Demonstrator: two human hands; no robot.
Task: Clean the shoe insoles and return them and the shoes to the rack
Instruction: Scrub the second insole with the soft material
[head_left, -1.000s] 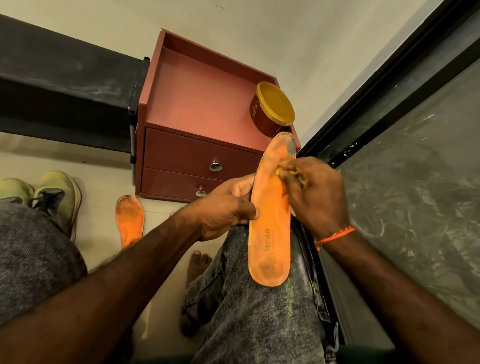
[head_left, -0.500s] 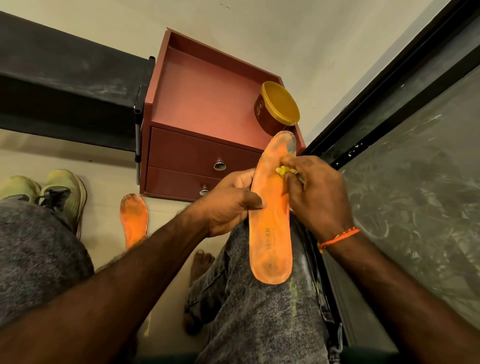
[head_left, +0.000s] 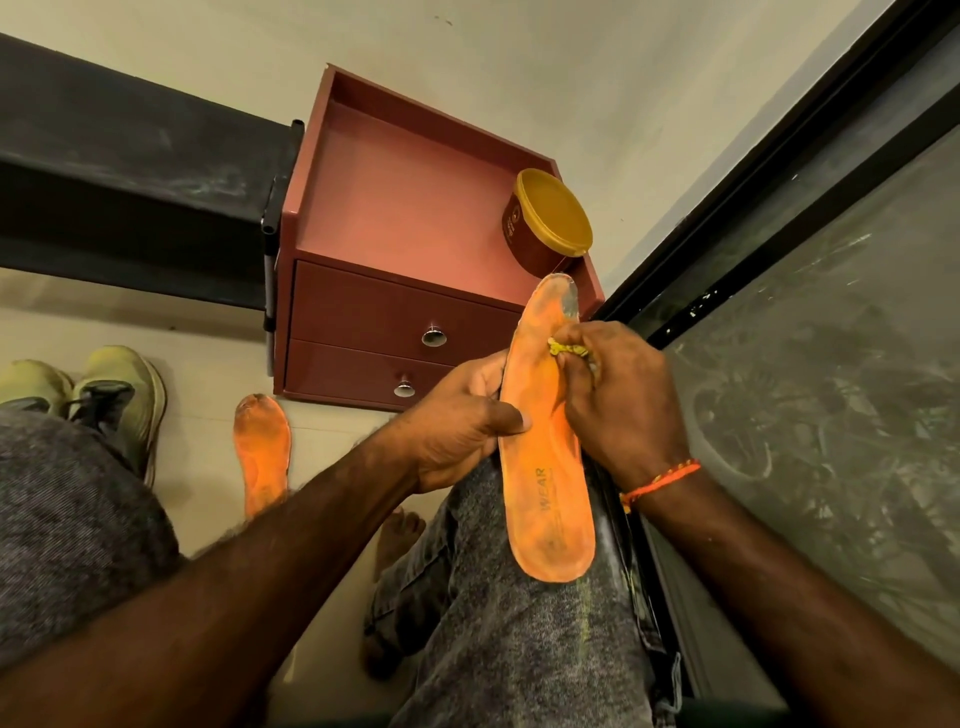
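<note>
Left hand (head_left: 457, 421) grips the long orange foam insole (head_left: 545, 441) resting on the near right knee. Right hand (head_left: 618, 395) pinches a small yellow scrap of cloth (head_left: 563, 349). Scrub toe to heel with firm strokes, bracing the edge.

Warm dim light, wide-angle edge distortion

A small reddish-brown cabinet (head_left: 395, 270) with two drawers and round metal knobs stands against a pale wall (head_left: 597, 67). On its top, at the right front corner, sits a brown tub (head_left: 524, 244) with a yellow lid. A dark shelf (head_left: 130, 176) runs along the left, a grimy glass panel (head_left: 831, 374) along the right.
</note>
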